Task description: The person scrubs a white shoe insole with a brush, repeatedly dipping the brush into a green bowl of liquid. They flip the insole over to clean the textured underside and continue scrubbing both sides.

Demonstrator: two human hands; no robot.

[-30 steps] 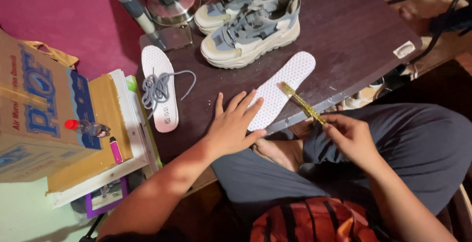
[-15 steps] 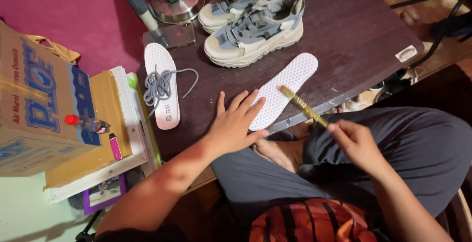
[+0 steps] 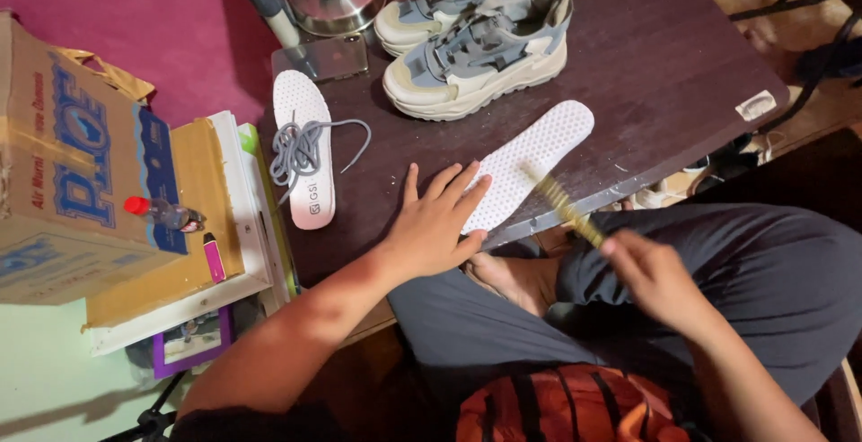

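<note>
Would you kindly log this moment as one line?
left hand: pressing white perforated foam insole | right hand: holding yellow-handled brush over insole | dark wooden table

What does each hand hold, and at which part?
Right hand holds a small brush by its handle end. Left hand presses flat on the white insole.
</note>
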